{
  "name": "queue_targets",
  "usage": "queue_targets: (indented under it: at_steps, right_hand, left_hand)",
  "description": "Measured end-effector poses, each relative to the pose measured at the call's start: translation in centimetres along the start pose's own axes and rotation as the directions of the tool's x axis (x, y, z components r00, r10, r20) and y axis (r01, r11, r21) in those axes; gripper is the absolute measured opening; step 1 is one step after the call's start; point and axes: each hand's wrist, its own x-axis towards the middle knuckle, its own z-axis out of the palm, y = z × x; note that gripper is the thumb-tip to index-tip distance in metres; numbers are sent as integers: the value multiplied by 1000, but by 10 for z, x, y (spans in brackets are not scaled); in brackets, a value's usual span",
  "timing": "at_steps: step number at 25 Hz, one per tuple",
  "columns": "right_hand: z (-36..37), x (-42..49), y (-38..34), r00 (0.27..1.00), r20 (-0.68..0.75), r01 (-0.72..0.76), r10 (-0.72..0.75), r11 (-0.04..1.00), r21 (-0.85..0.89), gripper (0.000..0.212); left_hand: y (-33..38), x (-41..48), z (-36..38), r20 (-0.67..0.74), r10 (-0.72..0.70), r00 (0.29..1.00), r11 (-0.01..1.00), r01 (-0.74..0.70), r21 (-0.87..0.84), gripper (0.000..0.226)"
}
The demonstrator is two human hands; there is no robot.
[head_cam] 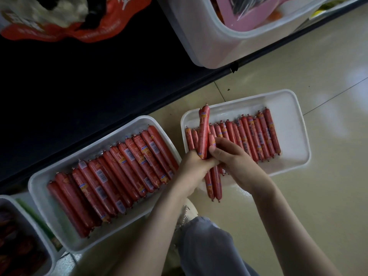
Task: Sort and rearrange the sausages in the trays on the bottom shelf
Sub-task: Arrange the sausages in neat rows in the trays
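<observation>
Two white trays lie on the tiled floor. The left tray (pixel 49 222) holds a neat row of thick red sausages (pixel 111 176). In the right tray (pixel 294 124) stands a row of thinner red sausages (pixel 251 136). Over that tray's near left corner, my left hand (pixel 193 168) and my right hand (pixel 235 158) both grip a small bundle of thin sausages (pixel 204 132). The bundle sticks out above and below my fingers.
A dark bottom shelf (pixel 79 86) runs along the left and top. On it sit a white bin (pixel 215 42) with pink packs and a red bag (pixel 75 20). Another tray (pixel 20 236) with dark red goods is at the bottom left. My knee (pixel 209 246) is below.
</observation>
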Motion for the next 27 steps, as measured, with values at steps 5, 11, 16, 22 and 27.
queue_targets:
  at_steps: [5,11,16,22,27]
  right_hand:
    - [-5,1,-7,999,-54,-1,-4,997,-82,14]
    - [-50,14,-9,890,-443,0,-106,973,-233,12]
    - [-94,43,1,872,-466,-322,-151,540,-777,20]
    - [-93,34,25,907,-403,-421,119,256,-870,35]
    - [-91,16,32,842,-504,-350,-192,516,-782,27]
  left_hand:
    - [0,1,-1,71,45,996,996,-51,79,27]
    - [7,0,0,-65,4,998,992,-12,-125,10]
    - [15,0,-4,-105,-54,993,987,38,-154,15]
    - [11,-3,-3,-108,-33,994,997,26,-67,9]
    - [8,-3,2,-92,-2,996,996,-6,-88,12]
